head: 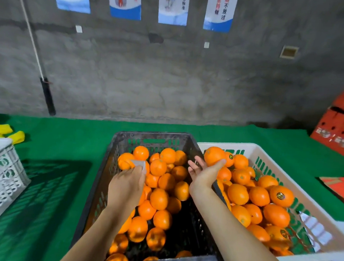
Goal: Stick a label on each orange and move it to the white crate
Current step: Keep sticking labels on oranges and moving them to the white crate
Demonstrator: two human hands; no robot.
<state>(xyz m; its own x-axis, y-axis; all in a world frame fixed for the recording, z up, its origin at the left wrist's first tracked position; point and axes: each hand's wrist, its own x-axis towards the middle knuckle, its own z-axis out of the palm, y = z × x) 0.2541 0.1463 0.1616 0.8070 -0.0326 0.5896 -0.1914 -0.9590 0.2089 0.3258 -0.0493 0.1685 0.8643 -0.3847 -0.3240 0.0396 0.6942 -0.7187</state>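
Note:
A black crate in the middle holds several unlabelled oranges. To its right stands the white crate with several oranges, some bearing dark round labels. My left hand is over the black crate, palm down, and pinches a white strip of label backing. My right hand is palm up at the white crate's near-left corner. One orange rests on its straight fingertips above the rim.
The crates sit on a green cloth table against a grey wall. A white lattice crate stands at the left edge, with yellow foam pieces behind it. Red cartons are at the far right. A white sheet lies by the white crate.

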